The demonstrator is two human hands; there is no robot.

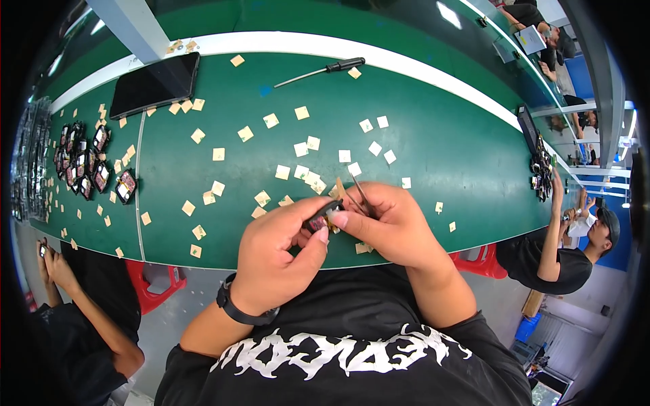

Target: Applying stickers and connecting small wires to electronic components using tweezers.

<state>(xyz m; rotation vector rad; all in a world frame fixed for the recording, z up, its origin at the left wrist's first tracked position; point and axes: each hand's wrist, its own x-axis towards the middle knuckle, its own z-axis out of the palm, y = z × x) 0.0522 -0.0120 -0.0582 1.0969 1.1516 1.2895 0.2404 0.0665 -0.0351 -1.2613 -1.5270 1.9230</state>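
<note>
Gripping the small black device above the green tabletop, the left hand steadied one side. The right hand grasped metal tweezers at the opposite side.

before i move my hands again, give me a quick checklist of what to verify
1. Left hand holds the small black device: ok.
2. Right hand has the tweezers: ok.
3. Where the tweezers meet the device: cannot tell, fingers are in the way.
4. Screwdriver lies away from both hands: ok.
5. Paper squares gathered in one spot: not ok, scattered over the green table.
</note>
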